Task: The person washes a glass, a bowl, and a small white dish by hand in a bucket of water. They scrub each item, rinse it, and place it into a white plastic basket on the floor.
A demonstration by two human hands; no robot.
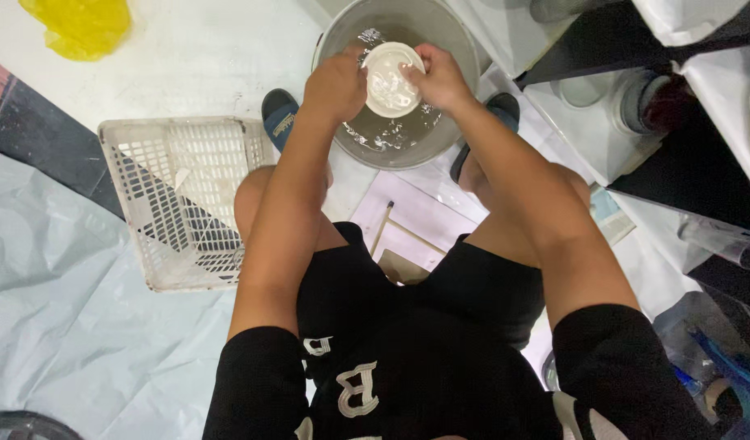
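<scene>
- A white slatted plastic basket (184, 200) sits on the floor just beside the person's left knee, on grey plastic sheeting (57, 310).
- Both forearms reach forward over the knees; the left hand (336, 81) and right hand (438, 79) each close their grip on opposite rims of a small white bowl (391, 80).
- The bowl hangs over a metal basin (452, 37) of soapy water between two slippers; shelving crowds the right side, and a yellow bag (80, 26) lies far left.

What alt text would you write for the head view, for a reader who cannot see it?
Seen from above, a seated person's left hand and right hand hold a small white bowl over a metal basin of soapy water. A white plastic basket stands to the person's left on a grey sheet.
</scene>
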